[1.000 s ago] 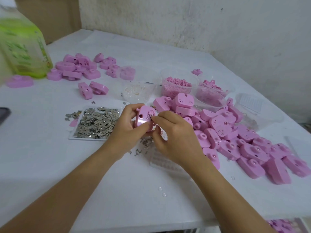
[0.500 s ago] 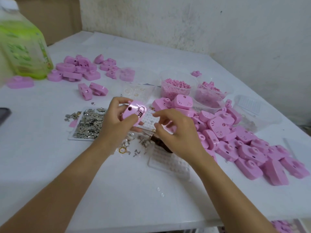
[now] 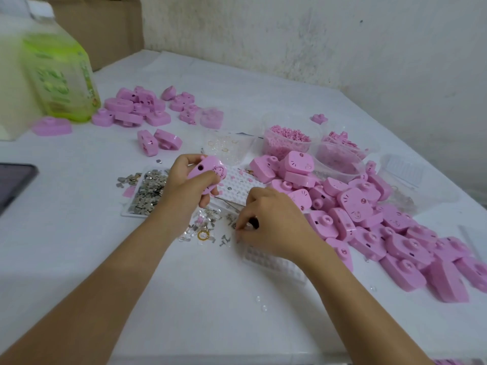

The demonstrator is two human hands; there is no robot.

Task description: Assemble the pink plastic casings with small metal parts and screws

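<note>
Casing [image 3: 208,175] sits gripped in the left hand [image 3: 181,191] above the worktop [image 3: 184,299] while the right hand [image 3: 271,222], fingers curled, picks at loose metal parts [image 3: 210,216], though I cannot tell whether it grasps one; next, one likely needs careful seating.

We have just one wide-angle view, worn on the head, facing forward and steeply down over the white table [image 3: 68,246] toward the wall [image 3: 316,35], near enough that our left hand [image 3: 184,188] and right hand [image 3: 274,222] sit mid-frame.
</note>
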